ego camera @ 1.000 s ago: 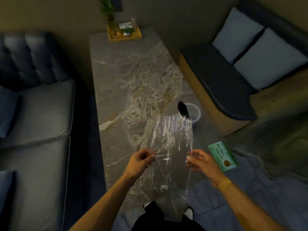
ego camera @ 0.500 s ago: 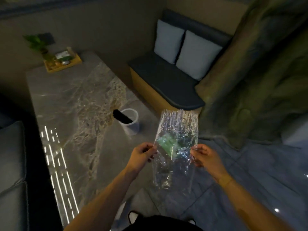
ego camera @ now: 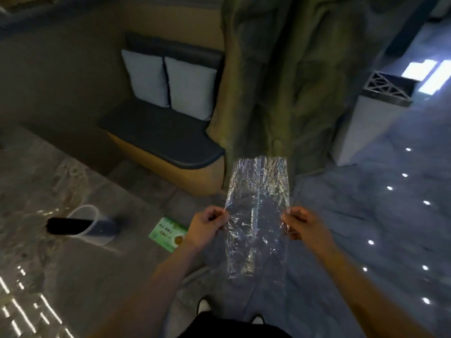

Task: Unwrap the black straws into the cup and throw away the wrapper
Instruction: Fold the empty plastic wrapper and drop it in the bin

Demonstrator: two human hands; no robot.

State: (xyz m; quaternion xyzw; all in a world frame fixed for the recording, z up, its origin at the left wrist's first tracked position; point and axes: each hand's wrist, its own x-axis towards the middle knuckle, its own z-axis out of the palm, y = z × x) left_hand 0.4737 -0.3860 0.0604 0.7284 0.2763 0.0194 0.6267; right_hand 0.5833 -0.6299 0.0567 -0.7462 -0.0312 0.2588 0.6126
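Dim blue floor [ego camera: 366,228] is seen beneath an empty clear wrapper [ego camera: 258,211], pinched at its edges by the left hand [ego camera: 207,224] and right hand [ego camera: 301,225]. If either pinch is loosened, the light film could be dropped short of a bin.

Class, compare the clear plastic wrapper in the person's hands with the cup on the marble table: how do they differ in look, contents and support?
The wrapper is flat, crinkled and see-through; the cup is a round, rigid container. The wrapper looks empty, while the cup holds the black straws. The wrapper hangs in the air, pinched by the left hand and right hand; the cup rests on the table, untouched. Both look like pale plastic.
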